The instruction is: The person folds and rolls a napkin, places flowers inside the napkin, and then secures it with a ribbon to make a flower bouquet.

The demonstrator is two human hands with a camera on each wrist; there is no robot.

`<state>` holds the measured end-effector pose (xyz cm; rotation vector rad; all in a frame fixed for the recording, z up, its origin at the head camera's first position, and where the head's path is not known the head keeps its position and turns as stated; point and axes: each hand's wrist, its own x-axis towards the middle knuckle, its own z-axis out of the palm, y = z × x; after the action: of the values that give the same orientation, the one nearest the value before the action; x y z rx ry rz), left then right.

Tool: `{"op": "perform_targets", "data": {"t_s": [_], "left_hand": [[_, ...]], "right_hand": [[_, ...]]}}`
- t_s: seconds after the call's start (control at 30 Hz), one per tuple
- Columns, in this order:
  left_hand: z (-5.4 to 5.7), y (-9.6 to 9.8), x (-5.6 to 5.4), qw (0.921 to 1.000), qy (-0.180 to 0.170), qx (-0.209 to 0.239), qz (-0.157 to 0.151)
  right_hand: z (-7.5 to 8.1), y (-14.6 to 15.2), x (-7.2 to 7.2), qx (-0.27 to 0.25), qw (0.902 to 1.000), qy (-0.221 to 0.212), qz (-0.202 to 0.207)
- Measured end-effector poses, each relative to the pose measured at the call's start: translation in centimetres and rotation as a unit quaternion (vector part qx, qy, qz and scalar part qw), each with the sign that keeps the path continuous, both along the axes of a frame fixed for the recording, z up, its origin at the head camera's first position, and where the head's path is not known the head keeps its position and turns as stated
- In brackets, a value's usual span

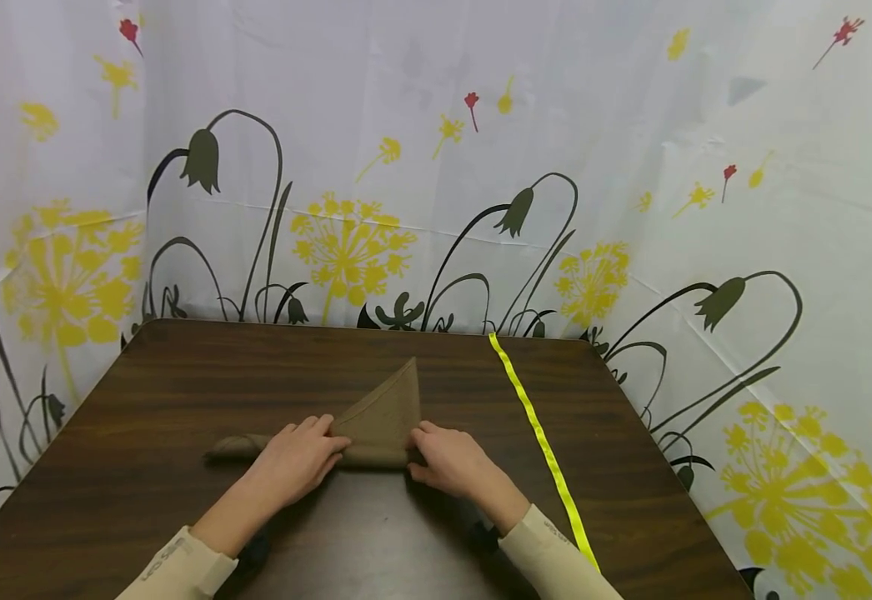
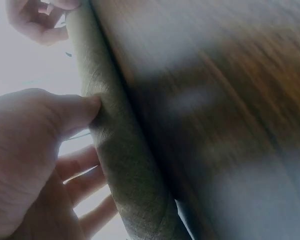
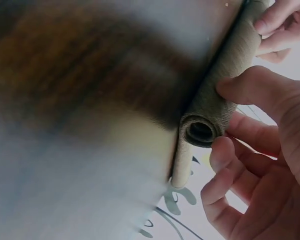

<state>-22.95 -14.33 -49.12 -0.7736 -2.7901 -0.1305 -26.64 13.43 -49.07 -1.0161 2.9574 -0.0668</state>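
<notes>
Head view: L hand [image 1: 297, 454] & R hand [image 1: 451, 457] both on brown cloth [image 1: 387, 417], which lies on the dark tabletop [image 1: 181, 375], near side rolled into a tube. L hand clamped on the roll, thumb on person's side, fingers on far side per L wrist cam. R hand clamped near the roll's R end, thumb pressed on the tube; R wrist cam shows the round open end [image 3: 200, 131] just beside the fingertips. Hands apart, short stretch of roll btwn them.

Flat triangular flap runs fwd from btwn the hands, its tip beyond both; R edge of flap comes down to R hand's fingers. Rolled tail sticks out L of L hand.

Room: tabletop runs on well to L of L hand, fwd past flap tip to far edge, & on person's side of both hands. R of R hand, yellow strip [image 1: 531, 412] runs lengthwise, apart from hand & cloth, w/ more tabletop beyond it. Floral-print curtain [image 1: 376, 67] behind far edge, well fwd of hands.
</notes>
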Motion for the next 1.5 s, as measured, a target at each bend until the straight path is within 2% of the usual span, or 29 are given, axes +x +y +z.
{"op": "perform_targets", "data": {"t_s": [0.13, 0.3, 0.47, 0.63, 0.77, 0.9, 1.13, 1.2, 1.37, 1.5], "left_hand": [[0.0, -0.1, 0.1, 0.9999, 0.0, -0.012, -0.004], [0.5, -0.4, 0.7, 0.9997, -0.021, -0.011, -0.01], [0.7, -0.4, 1.1, 0.9995, -0.024, -0.008, -0.019], [0.5, -0.3, 0.9, 0.9998, -0.014, -0.005, -0.011], [0.5, -0.4, 0.7, 0.9995, -0.029, 0.012, -0.007], [0.3, -0.4, 0.5, 0.999, -0.037, 0.026, 0.006], [0.2, -0.1, 0.5, 0.998, -0.051, 0.035, 0.016], [0.2, 0.0, 0.6, 0.9987, -0.04, 0.03, 0.012], [0.4, 0.3, 1.2, 0.9998, 0.02, 0.005, -0.007], [0.6, 0.3, 1.6, 0.9998, 0.006, -0.01, -0.014]], "right_hand": [[-0.4, -0.2, 0.0, 0.015, 0.9998, 0.009, 0.003], [-0.4, -0.1, 0.4, 0.017, 0.9998, -0.009, 0.011], [-0.1, -0.1, 0.7, 0.005, 0.9993, -0.027, 0.024], [0.5, 0.1, 0.4, -0.021, 0.9965, -0.08, 0.016], [0.8, 0.3, 0.2, -0.051, 0.9919, -0.116, 0.0], [0.8, 0.3, 0.4, -0.062, 0.9948, -0.081, 0.005], [0.0, 0.0, 1.2, -0.016, 0.9998, -0.01, 0.009], [-0.1, -0.2, 1.3, -0.004, 1.0, 0.001, 0.009], [-0.3, -0.5, 1.5, 0.01, 0.9997, 0.015, 0.014], [0.1, -0.6, 1.7, 0.019, 0.9997, 0.013, 0.013]]}}
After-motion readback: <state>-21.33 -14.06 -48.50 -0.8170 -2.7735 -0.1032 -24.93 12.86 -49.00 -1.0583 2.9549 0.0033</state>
